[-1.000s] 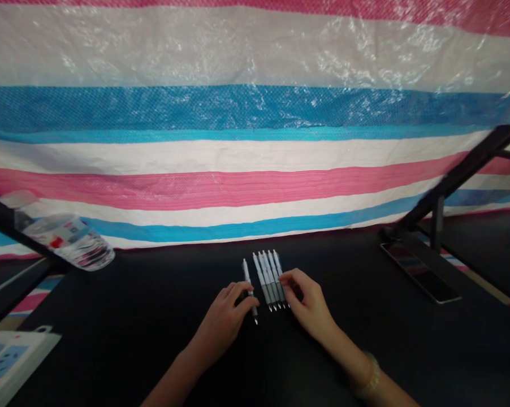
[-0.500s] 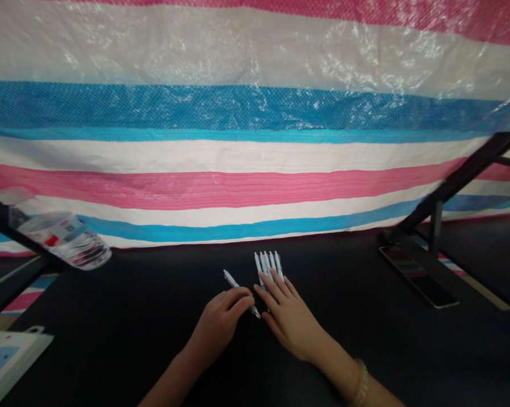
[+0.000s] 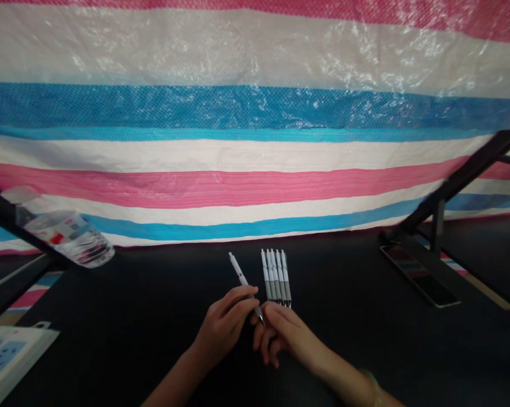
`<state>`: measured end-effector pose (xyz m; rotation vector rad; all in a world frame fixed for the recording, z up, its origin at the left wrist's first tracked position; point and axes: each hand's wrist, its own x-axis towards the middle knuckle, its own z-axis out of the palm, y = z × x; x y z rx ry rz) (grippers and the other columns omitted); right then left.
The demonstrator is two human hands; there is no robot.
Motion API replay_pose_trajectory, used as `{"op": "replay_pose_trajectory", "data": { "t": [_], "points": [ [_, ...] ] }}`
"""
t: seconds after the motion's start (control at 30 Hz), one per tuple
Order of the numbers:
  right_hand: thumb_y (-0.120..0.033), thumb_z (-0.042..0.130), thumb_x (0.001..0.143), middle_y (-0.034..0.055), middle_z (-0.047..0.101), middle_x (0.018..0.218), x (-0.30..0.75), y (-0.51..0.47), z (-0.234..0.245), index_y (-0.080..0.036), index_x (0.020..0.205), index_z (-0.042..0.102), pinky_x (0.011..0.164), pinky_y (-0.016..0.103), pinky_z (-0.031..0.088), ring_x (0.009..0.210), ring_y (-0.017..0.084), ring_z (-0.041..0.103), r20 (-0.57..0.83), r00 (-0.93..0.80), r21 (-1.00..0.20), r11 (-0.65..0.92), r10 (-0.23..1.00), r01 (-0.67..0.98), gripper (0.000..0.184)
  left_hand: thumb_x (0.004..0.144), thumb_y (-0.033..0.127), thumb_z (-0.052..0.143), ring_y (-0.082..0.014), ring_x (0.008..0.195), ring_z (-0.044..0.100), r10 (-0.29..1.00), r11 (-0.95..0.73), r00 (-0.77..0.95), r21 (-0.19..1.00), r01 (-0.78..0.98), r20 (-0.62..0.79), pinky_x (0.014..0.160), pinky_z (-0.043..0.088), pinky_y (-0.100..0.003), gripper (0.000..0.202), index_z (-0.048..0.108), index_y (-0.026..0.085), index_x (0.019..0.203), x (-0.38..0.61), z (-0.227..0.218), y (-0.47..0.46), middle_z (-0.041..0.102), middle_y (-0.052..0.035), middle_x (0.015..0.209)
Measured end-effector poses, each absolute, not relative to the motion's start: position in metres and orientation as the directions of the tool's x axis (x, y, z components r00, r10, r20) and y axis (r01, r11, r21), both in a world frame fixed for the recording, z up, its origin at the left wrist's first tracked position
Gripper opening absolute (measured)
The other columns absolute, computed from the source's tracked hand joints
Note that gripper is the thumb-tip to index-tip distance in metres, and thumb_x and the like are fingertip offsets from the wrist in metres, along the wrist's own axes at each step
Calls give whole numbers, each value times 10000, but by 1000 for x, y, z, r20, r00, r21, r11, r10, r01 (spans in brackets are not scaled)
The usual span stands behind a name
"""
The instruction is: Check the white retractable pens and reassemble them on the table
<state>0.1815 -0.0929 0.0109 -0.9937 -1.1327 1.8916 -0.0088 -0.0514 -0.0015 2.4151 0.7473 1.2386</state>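
A white ballpoint pen [image 3: 238,269] with a grey grip slants down to the right, its metal tip pointing toward me. My left hand [image 3: 226,317] is closed on it, thumb and fingers pinching the grip. At the tip end, my right hand [image 3: 282,333] has its fingers curled and the thumb bent in, touching the pen; part of that contact is hidden. Just beyond my right hand, several matching white pens [image 3: 276,275] with grey grips lie side by side in a row, tips toward me.
A black tabletop [image 3: 161,294] lies under the hands. A phone [image 3: 420,277] rests on the right by a black frame bar [image 3: 454,181]. On the left are a clear plastic bottle [image 3: 74,237] and a white power strip [image 3: 13,356]. A striped plastic sheet [image 3: 238,189] hangs behind.
My right hand has drawn back from the row of pens and curled its fingers at the held pen's tip. My left hand has raised the pen slightly.
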Motion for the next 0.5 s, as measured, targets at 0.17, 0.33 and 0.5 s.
{"op": "replay_pose_trajectory", "data": {
  "t": [0.17,0.33,0.5],
  "points": [
    [-686,626,814,-13,610,546,166,-104,-9,-174,865,521,326,143,229,310,54,421,-312,-526,-726,-556,791,-404,526,972,102,488,-248,1183,640,663,-721,484,660,209,571,951,581,-374,359,628,251,1266,-3,2,-57,547,-143,1421],
    [-614,695,784,-10,603,509,165,-108,-8,-155,879,572,347,160,231,325,70,425,-364,-565,-596,-651,741,-470,485,960,295,574,-288,1104,689,914,-84,383,985,-152,137,913,583,-461,673,241,304,1545,-1,4,-52,383,-207,1549],
    [-581,697,808,36,658,567,163,-113,-11,-120,957,613,369,173,283,371,93,504,-366,-595,-572,-677,716,-463,492,873,392,712,-239,842,746,871,336,457,897,-288,-180,795,586,-366,619,484,156,1397,3,6,-50,742,-135,999]
  ]
}}
